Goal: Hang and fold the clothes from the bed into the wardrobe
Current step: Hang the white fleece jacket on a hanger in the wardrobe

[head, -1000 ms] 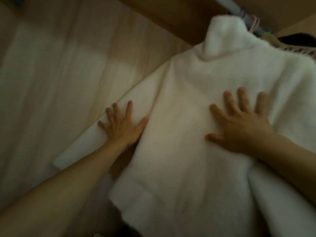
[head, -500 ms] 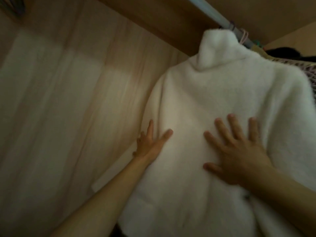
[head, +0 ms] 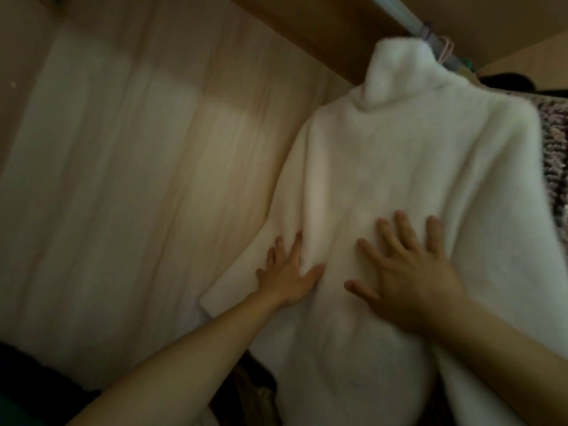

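Over the last second the fluffy white turtleneck sweater (head: 399, 167) swings in from a slant to hang nearly straight under the pale metal wardrobe rail (head: 396, 10). Its left sleeve (head: 233, 281), which stuck well out toward the wooden side panel (head: 138, 179), now lies drawn in beside the body of the garment. The left hand (head: 287, 276) moves in with it and rests flat, fingers straight and a little spread, across the seam where sleeve meets body. It presses and does not grasp. The right hand (head: 408, 275) slides slightly lower on the front and lies there wide open with all fingers splayed, holding nothing. I judge that this sweater is already hung and is only being smoothed and settled against its neighbours, so it is nearly finished and the next garment from the bed can follow. Counted, there is one white sweater, one rail, two hands both flat on the knit, and one speckled pink-and-grey knitted garment (head: 553, 142) just beside the sweater's right shoulder. One dark garment (head: 504, 81) hangs behind that. At least one thin pink hanger hook (head: 445, 52) shows on the rail, possibly with a second purple hook beside it, though the blur there makes that uncertain.
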Motion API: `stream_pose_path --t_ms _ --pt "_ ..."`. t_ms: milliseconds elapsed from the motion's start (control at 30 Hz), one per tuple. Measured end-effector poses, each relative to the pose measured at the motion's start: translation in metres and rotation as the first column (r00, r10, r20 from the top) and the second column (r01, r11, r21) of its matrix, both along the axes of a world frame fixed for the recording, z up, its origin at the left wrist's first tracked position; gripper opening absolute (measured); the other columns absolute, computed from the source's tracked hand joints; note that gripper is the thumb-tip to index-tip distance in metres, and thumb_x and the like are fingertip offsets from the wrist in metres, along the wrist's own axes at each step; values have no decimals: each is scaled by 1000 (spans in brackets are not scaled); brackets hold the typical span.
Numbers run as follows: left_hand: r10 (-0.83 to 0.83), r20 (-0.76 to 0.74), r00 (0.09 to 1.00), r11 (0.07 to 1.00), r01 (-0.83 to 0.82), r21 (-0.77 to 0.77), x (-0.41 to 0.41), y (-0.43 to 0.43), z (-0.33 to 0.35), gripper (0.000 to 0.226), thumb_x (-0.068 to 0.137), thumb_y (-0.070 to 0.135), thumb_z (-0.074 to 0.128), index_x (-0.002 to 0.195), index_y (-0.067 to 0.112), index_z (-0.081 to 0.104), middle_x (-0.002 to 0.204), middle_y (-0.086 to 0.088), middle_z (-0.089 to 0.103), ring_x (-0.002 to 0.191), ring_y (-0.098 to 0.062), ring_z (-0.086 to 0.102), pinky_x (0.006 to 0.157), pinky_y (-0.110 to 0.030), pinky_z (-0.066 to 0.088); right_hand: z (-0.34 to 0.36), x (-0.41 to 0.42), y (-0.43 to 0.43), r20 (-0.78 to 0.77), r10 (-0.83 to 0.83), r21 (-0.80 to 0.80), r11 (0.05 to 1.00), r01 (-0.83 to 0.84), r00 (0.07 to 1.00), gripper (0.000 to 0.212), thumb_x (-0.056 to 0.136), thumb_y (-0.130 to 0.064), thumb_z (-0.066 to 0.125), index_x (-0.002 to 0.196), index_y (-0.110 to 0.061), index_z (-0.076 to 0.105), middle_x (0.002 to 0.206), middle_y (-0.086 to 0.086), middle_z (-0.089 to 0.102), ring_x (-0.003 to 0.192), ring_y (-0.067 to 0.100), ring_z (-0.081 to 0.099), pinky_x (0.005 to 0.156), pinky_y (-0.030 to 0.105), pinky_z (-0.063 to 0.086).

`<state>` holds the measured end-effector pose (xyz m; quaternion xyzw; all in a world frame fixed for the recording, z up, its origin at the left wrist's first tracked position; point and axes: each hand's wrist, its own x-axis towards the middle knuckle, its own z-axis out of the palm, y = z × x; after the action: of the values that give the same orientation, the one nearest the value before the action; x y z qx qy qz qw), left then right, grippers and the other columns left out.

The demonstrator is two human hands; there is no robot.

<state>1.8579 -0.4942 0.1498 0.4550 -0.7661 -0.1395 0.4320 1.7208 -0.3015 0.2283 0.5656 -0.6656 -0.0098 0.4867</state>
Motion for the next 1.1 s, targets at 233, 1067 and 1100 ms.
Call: stream_pose_path --t_ms 233,1067,1100 --pt "-64 -79 995 998 66 16 15 30 -44 103 64 97 33 146 58 -17 165 -3 -18 152 -30 -9 121 -57 5 -52 0 31 -20 84 68 994 -83 996 85 74 -77 29 136 -28 58 154 19 37 146 44 22 114 70 8" --pt "218 221 951 966 -177 -190 138 159 -31 76 90 77 31 155 47 7 167 0 -6 153 -23 -3 122 -54 9 -66 67 82 179 476 33 872 -489 861 84 88 -74 31 154 -32 2 164 8 1 151 34 -7 120 57 -2" --pt "252 244 937 959 -207 -196 142 175 -28 77 90 78 31 155 47 6 167 1 -7 153 -23 -3 122 -54 9 -68 65 86 191 500 34 857 -515 845 84 88 -74 31 154 -32 1 164 8 0 150 34 -7 120 57 -2"
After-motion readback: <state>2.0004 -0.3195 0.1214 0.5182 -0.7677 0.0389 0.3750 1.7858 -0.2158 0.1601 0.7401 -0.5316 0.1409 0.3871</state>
